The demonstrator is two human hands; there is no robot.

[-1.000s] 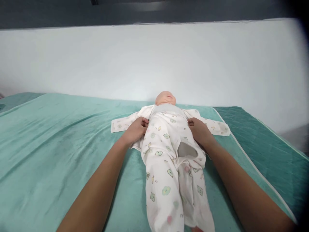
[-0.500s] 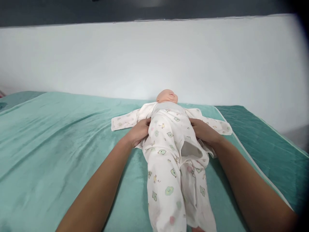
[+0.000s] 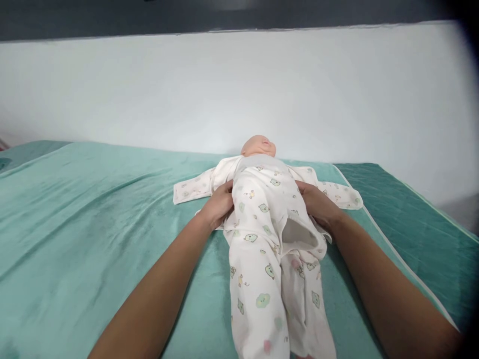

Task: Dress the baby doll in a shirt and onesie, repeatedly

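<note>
The doll (image 3: 258, 145) lay on its back upon the green blanket (image 3: 123, 234), in printed trousers (image 3: 258, 219) reaching high on its body, the printed top (image 3: 194, 186) spread beneath; the left hand (image 3: 220, 203) and the right hand (image 3: 317, 203) touched its opposite sides; their fingertips were hidden, so I could not tell how far open each hand was, nor whether it gripped cloth.

L hand (image 3: 220, 203) & R hand (image 3: 318, 203) at opp. sides of doll (image 3: 258, 146) w/ printed pants (image 3: 258, 244), fingertips hidden, on grn. blanket (image 3: 93, 224).
</note>
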